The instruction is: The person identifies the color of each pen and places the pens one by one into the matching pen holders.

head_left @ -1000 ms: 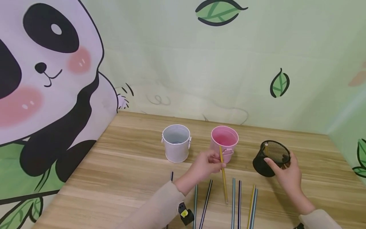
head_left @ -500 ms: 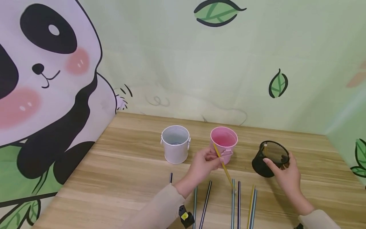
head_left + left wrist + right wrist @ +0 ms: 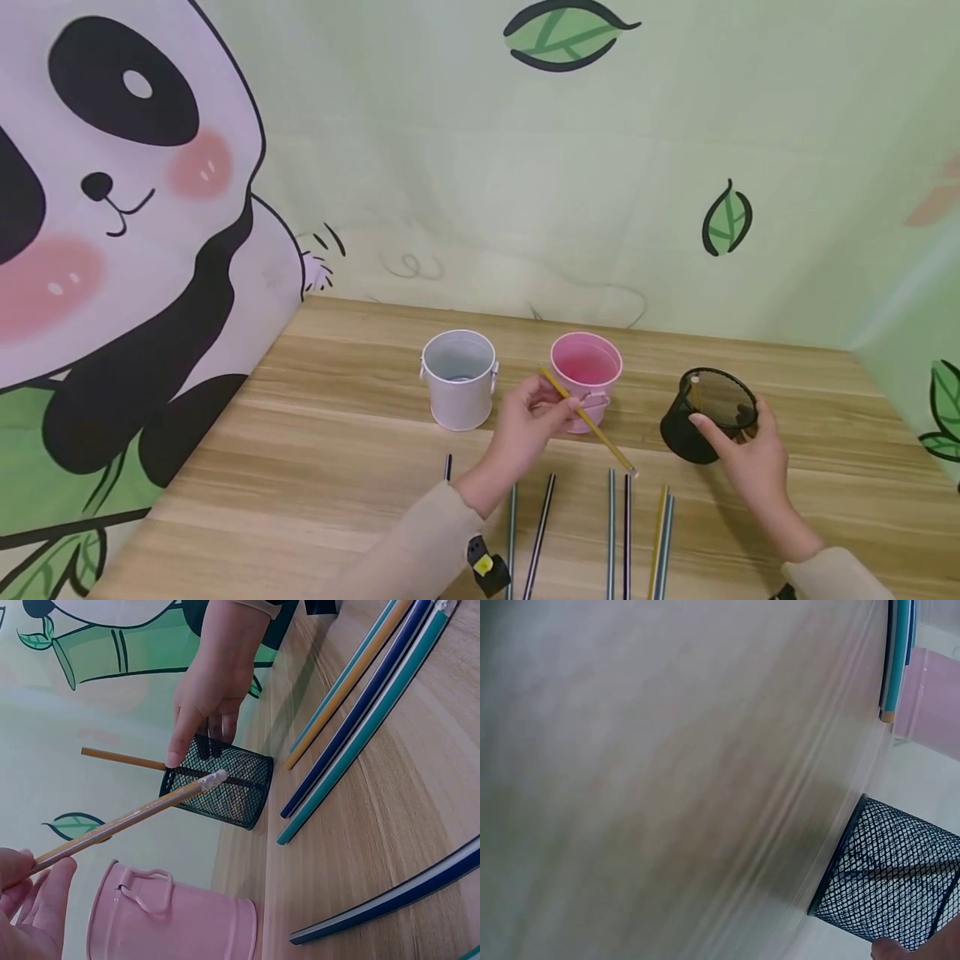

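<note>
My left hand pinches a yellow pencil between thumb and fingers, in front of the pink bucket. The pencil is tilted, its white eraser end low and to the right. In the left wrist view that eraser appears in front of the black mesh pen holder. My right hand grips the pen holder by its rim, thumb on the near side. One pencil stands inside it, its end sticking out past the rim. The right wrist view catches only a fingertip against the mesh.
A white bucket stands left of the pink one. Several pencils lie on the wooden table in front, among them a teal one, a navy one and a yellow one. A panda-print backdrop rises behind the table.
The yellow pencil has turned in my left fingers from nearly upright to a slant, its eraser end swinging right and up, its other end left. My right hand keeps its hold on the pen holder.
</note>
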`<state>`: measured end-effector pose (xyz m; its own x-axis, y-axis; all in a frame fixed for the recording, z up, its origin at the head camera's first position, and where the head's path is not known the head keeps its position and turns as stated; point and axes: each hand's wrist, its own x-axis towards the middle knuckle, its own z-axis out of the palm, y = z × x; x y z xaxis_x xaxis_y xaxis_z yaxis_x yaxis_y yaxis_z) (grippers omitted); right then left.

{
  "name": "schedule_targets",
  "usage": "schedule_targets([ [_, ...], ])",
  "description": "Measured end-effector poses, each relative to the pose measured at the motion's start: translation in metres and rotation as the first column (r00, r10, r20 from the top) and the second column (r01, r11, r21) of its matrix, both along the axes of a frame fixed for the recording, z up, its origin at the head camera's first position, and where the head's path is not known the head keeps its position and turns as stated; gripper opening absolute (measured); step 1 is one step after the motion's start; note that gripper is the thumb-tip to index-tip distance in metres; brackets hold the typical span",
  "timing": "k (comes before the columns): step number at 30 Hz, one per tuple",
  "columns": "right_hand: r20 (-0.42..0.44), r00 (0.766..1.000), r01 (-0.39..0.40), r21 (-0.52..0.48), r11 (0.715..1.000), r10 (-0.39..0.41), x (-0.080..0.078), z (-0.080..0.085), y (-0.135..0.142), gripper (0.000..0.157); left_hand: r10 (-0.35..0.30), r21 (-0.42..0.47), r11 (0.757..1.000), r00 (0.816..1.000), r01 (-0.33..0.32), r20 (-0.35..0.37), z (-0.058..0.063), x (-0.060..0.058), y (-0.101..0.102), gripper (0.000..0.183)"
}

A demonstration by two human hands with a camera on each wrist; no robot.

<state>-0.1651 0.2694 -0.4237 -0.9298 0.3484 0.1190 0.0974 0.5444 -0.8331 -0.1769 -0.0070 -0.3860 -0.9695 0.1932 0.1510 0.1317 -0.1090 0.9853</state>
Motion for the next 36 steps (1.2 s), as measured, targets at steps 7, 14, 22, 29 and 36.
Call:
schedule_targets([
  [7, 0.001, 1.000, 0.009, -0.006, 1.000, -0.009, -0.001, -0.001, 0.000, 0.091, 0.004, 0.028, 1.000, 1.000, -0.004, -0.013, 0.001, -0.001, 0.003, 0.023],
  [14, -0.017, 1.000, 0.006, 0.008, 1.000, -0.006, -0.002, -0.002, 0.000, 0.087, 0.049, 0.032, 0.998, 0.997, -0.047, -0.053, 0.002, -0.002, 0.005, 0.021],
  [22, -0.026, 1.000, 0.008, 0.019, 1.000, -0.008, -0.003, -0.003, 0.000, 0.082, 0.114, 0.062, 0.992, 0.989, -0.109, -0.089, 0.007, -0.004, 0.011, 0.021],
  [29, -0.057, 0.998, 0.008, 0.038, 0.999, -0.006, -0.004, -0.002, 0.001, 0.076, 0.173, 0.103, 0.982, 0.969, -0.157, -0.174, 0.013, -0.009, 0.017, 0.019],
  [36, -0.047, 0.999, 0.004, 0.021, 1.000, -0.003, -0.004, -0.002, 0.003, 0.079, 0.189, 0.171, 0.973, 0.960, -0.155, -0.204, 0.014, -0.016, 0.029, 0.018],
])
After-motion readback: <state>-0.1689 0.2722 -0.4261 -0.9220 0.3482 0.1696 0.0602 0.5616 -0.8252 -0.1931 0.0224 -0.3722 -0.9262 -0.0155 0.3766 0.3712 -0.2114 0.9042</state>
